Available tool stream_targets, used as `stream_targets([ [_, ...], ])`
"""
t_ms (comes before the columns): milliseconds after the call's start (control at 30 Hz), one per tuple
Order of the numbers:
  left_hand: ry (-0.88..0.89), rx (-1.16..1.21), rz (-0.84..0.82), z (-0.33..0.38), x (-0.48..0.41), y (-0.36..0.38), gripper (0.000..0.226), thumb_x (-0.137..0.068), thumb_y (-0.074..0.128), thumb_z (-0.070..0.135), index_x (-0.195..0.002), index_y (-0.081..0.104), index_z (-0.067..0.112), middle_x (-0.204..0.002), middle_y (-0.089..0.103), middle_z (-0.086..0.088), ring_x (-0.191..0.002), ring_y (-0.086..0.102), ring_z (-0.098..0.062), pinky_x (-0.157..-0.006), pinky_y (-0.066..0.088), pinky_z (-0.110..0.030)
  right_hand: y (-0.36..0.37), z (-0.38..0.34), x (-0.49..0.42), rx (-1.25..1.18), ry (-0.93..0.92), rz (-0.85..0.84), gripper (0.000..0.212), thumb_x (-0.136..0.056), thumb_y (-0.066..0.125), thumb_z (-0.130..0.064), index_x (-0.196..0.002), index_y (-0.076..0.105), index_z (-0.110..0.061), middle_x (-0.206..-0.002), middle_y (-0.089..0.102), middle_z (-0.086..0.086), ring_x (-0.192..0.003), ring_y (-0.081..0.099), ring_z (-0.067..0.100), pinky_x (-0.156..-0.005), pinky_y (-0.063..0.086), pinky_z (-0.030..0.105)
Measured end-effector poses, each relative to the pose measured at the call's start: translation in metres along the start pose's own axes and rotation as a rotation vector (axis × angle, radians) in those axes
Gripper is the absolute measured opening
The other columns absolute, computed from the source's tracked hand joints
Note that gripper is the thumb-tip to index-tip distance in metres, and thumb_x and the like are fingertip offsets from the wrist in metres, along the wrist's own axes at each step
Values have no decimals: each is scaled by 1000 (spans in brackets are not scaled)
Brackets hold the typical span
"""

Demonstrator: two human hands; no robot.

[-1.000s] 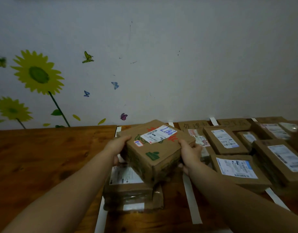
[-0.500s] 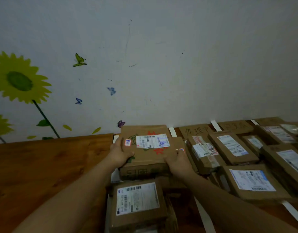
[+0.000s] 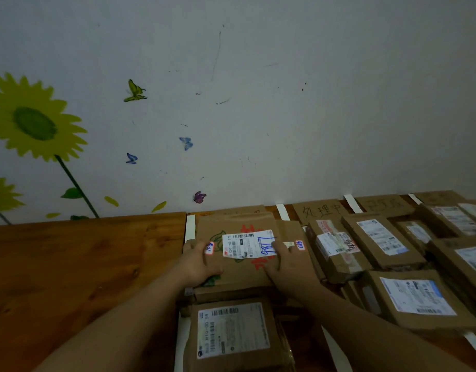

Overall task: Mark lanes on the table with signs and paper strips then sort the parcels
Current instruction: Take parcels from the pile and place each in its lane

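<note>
Both forearms reached forward over the desk (image 3: 84, 264). The left hand (image 3: 199, 261) and right hand (image 3: 288, 267) lay palm-down, fingers fairly straight, pressing the top of a brown parcel (image 3: 242, 276) and gripping nothing. The parcel bore red and green print and a white label (image 3: 247, 245) marked 9817. It sat near the wall between white paper strips (image 3: 190, 228), partly over another parcel (image 3: 292, 229).

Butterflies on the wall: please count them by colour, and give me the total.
Green butterfly: 1
Blue butterflies: 2
Purple butterfly: 1
Total: 4
</note>
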State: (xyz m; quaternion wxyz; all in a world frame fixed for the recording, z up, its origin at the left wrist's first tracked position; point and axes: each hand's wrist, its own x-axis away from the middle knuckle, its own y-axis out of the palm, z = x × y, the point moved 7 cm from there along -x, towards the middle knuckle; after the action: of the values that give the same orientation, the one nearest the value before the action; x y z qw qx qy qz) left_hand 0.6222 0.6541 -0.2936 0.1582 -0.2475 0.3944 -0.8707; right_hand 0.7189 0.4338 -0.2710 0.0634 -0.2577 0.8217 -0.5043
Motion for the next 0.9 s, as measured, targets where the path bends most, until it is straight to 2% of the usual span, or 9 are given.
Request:
stream_targets([
  [133,15,-30,8,-1,2,-1,91,-70,76,45,-143,25,28,-142,27,-7,-119,45,-22,-94,42,-31,6,5,1,60,29,-78,59,-93,45,-52,-145,27,-31,-144,36,8,-130,38,28,-106,37,43],
  [267,33,-39,8,-1,5,0,84,-67,78,45,-136,33,30,-132,36,-5,-96,44,-12,-81,44,-24,5,7,6,60,34,-73,61,-92,46,-55,-145,26,-32,-144,34,9,-128,40,25,-106,38,41],
  [333,35,-56,-1,-2,7,1,83,-68,78,46,-136,33,31,-132,36,-5,-92,42,-10,-77,44,-22,4,7,10,69,31,-83,61,-92,47,-53,-145,26,-32,-146,31,10,-130,37,26,-107,36,41],
  [433,38,-74,-12,-1,9,1,84,-69,77,46,-138,31,30,-134,35,-6,-95,44,-12,-80,45,-24,4,5,12,85,23,-91,62,-93,46,-53,-147,24,-31,-149,28,10,-134,33,27,-110,33,42],
  [533,40,-80,-13,0,12,3,84,-70,76,47,-139,30,30,-138,31,-7,-109,48,-20,-83,44,-27,6,4,12,93,19,-94,64,-92,45,-56,-147,24,-30,-148,30,10,-133,35,26,-109,34,43],
  [667,42,-99,-28,-5,13,5,85,-68,76,49,-138,31,31,-132,34,-5,-94,44,-12,-77,46,-24,5,5,11,139,7,-77,69,-89,49,-60,-147,25,-29,-146,33,7,-130,38,24,-105,37,40],
  [767,63,-157,9,-3,15,2,89,-67,75,54,-140,29,31,-145,18,-6,-115,45,-21,-92,45,-32,7,0,8,216,-87,-33,71,-86,46,-66,-145,27,-31,-155,21,8,-139,26,27,-111,29,45],
  [833,122,-190,1,1,14,3,94,-69,72,56,-145,23,31,-154,-1,1,-132,33,-26,-104,36,-34,17,-1,7,242,-116,-90,75,-86,42,-68,-149,20,-34,-160,6,5,-144,14,30,-114,20,48],
  [900,151,-212,-39,1,13,6,96,-72,69,57,-148,16,32,-157,-8,4,-139,24,-24,-107,31,-33,25,1,5,264,-108,-126,78,-85,40,-71,-150,16,-35,-161,0,3,-145,12,30,-114,19,49],
])
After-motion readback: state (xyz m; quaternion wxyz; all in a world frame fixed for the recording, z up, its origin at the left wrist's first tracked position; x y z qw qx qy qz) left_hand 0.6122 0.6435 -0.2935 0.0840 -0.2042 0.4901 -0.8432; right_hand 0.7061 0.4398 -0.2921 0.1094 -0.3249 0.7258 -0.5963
